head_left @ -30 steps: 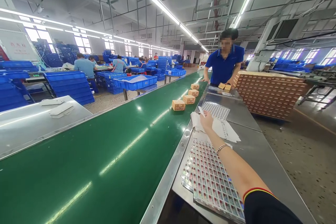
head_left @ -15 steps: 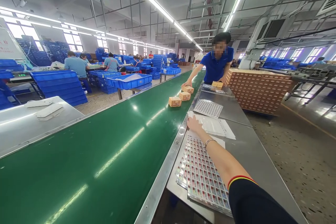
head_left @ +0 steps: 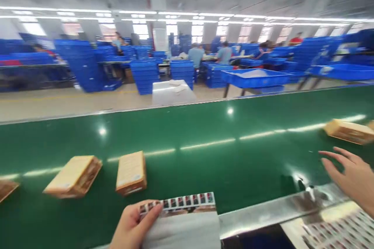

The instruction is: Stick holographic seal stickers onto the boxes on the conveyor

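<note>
Boxes (head_left: 131,171) sit closed on belt (head_left: 198,171), left fingers (head_left: 150,218) pinching sheet (head_left: 187,229), right fingers (head_left: 339,158) spread.

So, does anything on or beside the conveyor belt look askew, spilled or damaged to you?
The diagonal carton on the green conveyor belt looks askew, out of line with the nearly crosswise carton by the left hand. I see no spill; blur would hide small damage.

Bright tube lights (head_left: 187,13) and windows from ten to two o'clock light the hall, streaking glare down the green belt (head_left: 187,171) as motion blur softens the frame.
</note>
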Motion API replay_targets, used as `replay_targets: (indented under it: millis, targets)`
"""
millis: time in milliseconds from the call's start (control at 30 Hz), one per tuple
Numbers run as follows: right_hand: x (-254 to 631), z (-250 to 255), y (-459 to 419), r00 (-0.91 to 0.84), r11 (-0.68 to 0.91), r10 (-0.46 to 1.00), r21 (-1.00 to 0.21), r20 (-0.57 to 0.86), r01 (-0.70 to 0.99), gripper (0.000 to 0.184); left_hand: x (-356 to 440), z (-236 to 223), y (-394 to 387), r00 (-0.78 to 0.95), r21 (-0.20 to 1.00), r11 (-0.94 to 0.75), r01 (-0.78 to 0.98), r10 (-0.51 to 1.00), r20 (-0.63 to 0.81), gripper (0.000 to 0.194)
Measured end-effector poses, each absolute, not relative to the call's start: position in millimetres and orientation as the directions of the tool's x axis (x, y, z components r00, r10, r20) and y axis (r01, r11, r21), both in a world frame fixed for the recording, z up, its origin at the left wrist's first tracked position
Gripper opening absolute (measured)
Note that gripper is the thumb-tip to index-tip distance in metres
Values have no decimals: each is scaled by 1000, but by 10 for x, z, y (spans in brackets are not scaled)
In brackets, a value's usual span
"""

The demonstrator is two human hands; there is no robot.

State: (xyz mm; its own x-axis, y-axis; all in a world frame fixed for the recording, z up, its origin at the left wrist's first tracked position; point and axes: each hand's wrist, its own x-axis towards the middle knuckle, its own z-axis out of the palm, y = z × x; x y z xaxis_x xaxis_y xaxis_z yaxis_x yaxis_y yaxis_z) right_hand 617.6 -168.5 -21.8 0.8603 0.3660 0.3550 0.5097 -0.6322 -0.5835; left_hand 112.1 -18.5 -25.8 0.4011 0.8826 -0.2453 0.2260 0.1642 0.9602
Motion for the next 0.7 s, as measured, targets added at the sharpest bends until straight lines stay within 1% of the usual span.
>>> replay_targets:
  millis: [33, 67, 100, 133, 167, 200, 233, 267, 333, 467, 533, 700]
  targets:
    - [6035, -252, -1553, 787, -526, 502, -596, 359, 607, 20, 1084, -204, -200, 421, 960, 169, 223, 871, -252, 55]
    - [5836, -269, -1424, 683, -387, 630, -613, 369, 689, 16, 1063, -152, -206, 426, 967, 143, 213, 877, -224, 55]
    - [5582, -262, -1305, 532, -227, 762, -616, 370, 754, 21, 1051, -102, -210, 423, 974, 123, 192, 885, -196, 53]
    - [5286, -231, -1198, 369, -53, 838, -614, 401, 788, 24, 1039, -56, -219, 423, 976, 115, 186, 887, -185, 51]
    - [4969, -180, -1101, 206, 113, 878, -604, 433, 789, 26, 1022, -14, -235, 410, 979, 107, 172, 896, -170, 48]
    - [4650, -115, -1011, 81, 214, 900, -597, 428, 773, 27, 993, 23, -256, 391, 981, 109, 159, 905, -164, 45]
    - [4347, -44, -928, -18, 312, 892, -586, 452, 748, 25, 948, 54, -281, 362, 982, 117, 151, 917, -165, 41]
    - [4077, 27, -854, -95, 361, 895, -582, 437, 728, 25, 888, 77, -307, 329, 981, 127, 145, 929, -169, 39]
    - [3663, 144, -740, -183, 443, 867, -551, 463, 707, 22, 730, 102, -352, 278, 976, 153, 156, 941, -192, 36]
    - [3300, 220, -636, -292, 558, 776, -390, 559, 733, 15, 419, 104, -399, 240, 954, 175, 242, 942, -233, 38]
    - [3238, 216, -609, -336, 580, 745, -311, 576, 753, 15, 331, 104, -404, 219, 949, 163, 270, 949, -226, 37]
    - [3067, 243, -568, -439, 605, 688, -123, 578, 786, 18, 225, 71, -353, 173, 952, 168, 255, 961, -216, 35]
